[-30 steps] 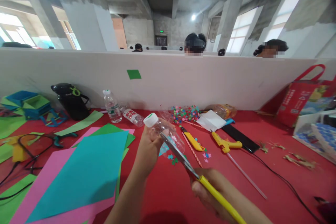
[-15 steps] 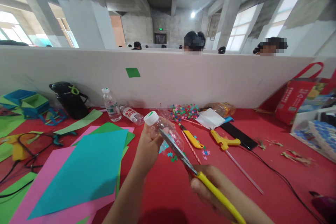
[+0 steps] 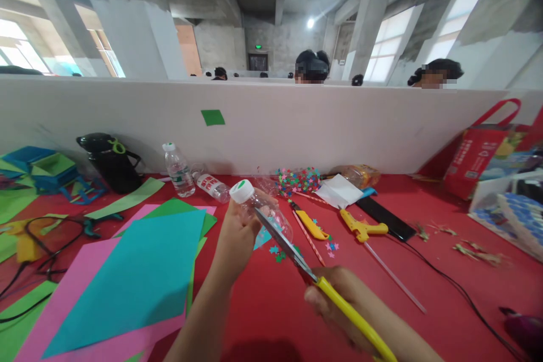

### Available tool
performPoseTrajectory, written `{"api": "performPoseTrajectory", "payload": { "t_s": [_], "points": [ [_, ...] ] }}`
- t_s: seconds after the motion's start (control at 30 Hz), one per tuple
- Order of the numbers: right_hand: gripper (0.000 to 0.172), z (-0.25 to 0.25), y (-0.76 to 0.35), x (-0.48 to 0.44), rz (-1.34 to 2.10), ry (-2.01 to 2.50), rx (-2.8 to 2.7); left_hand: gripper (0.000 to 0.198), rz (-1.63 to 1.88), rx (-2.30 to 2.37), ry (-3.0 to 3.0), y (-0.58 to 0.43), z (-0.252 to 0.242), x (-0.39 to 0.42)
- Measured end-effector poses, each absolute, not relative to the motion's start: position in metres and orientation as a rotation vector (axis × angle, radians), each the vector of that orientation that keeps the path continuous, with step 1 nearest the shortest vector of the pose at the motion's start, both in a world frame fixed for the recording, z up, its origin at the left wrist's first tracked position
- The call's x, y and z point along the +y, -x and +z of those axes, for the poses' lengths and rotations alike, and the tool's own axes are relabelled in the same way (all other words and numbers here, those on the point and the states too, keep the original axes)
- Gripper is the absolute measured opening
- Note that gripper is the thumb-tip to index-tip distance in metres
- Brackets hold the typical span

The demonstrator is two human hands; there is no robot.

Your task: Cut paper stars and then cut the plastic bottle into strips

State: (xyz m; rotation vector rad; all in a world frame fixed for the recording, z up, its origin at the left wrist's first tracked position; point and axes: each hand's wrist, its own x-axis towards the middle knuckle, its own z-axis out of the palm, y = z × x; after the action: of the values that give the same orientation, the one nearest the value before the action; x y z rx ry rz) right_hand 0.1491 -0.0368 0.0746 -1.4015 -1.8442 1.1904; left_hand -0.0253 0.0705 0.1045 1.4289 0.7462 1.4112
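My left hand (image 3: pixel 240 235) is wrapped round a clear plastic bottle (image 3: pixel 271 212) with a white cap, tilted with the cap toward me at the upper left. In my right hand (image 3: pixel 335 300) is a pair of scissors (image 3: pixel 292 251) with yellow handles. The blades point up and left and lie against the bottle near its shoulder; whether they cut into the plastic I cannot tell. Small coloured paper stars (image 3: pixel 278 254) and a piece of light blue paper (image 3: pixel 261 237) lie on the red table beneath.
Coloured paper sheets (image 3: pixel 136 271) lie at left, near a black flask (image 3: pixel 112 167). Two more bottles stand or lie by the white partition (image 3: pixel 263 130). To the right are a yellow utility knife (image 3: pixel 313 225), a yellow glue gun (image 3: pixel 362 227) and a black phone-like slab (image 3: pixel 386 219).
The bottle and my left hand have shifted very slightly left. The scissors stay against the bottle with hardly any movement.
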Motion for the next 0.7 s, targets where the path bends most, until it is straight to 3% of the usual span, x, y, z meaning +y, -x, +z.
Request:
{"api": "performPoseTrajectory", "payload": {
  "t_s": [0.37, 0.7],
  "points": [
    [0.066, 0.074, -0.149, -0.038, 1.442, 1.351, -1.683, 0.025, 1.427, 0.771, -1.412, 0.027, 0.105, 0.07],
    [0.068, 0.079, -0.152, -0.038, 1.518, 1.442, -1.614, 0.025, 1.386, 0.793, -1.535, 0.03, 0.096, 0.074]
  ]
}}
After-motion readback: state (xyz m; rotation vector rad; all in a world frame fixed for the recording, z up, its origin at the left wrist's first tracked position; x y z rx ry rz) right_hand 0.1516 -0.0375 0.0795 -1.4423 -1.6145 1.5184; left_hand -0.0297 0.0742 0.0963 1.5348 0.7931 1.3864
